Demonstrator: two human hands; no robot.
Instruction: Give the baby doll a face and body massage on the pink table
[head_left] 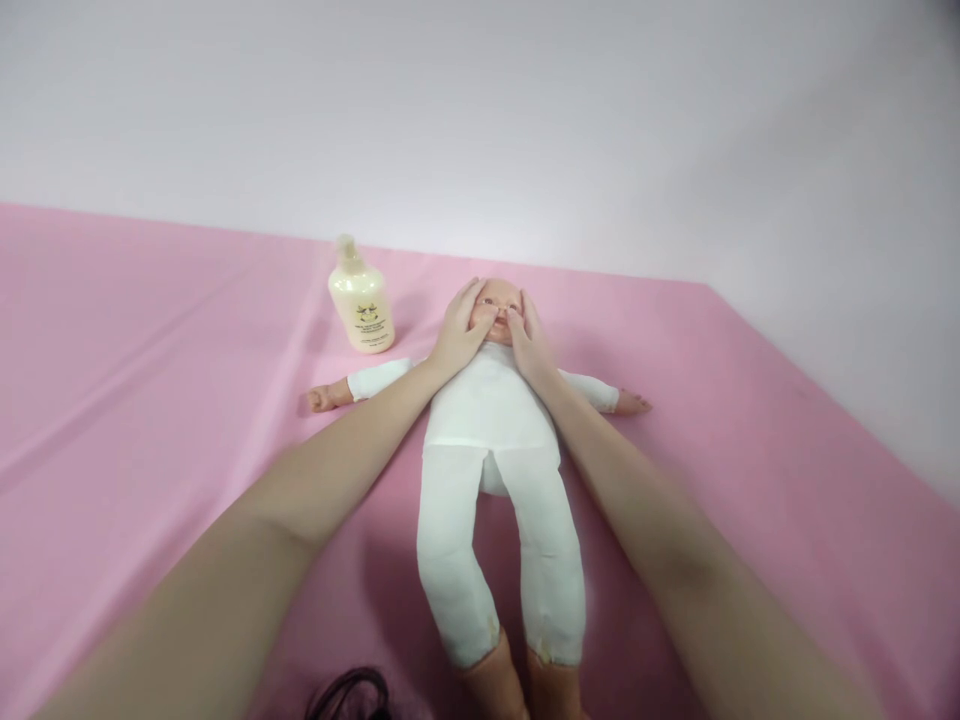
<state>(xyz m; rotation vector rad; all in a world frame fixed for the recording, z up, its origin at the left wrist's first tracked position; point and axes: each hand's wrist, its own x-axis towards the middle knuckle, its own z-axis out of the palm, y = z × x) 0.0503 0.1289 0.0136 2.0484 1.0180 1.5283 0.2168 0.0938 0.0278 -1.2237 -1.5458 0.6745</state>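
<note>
**Hands on Doll's Face: Layout, Left to Right**

Pink sheet (135,400) spread flat across the whole surface, with shallow creases at left; pale wall behind.

Cream bottle (361,300) upright on the sheet, left of centre, just beside the doll's head and clear of it. Printed label facing forward; cap on top.

Left hand (460,332) at the end of a bare forearm, fingers extended and relaxed, laid flat against the left side of the doll's face. Not clenched, nothing grasped.

Doll (491,410) on its back at the centre of the sheet, head toward the wall, legs toward the camera, arms out to both sides. White body suit from shoulders to ankles; bare feet at the bottom edge.

Right hand (529,342) likewise flat, fingers loose, against the right side of the face. Thumb near the mouth. Nothing grasped.

Dark looped cord (349,693) at the bottom edge, partly cut off.
</note>
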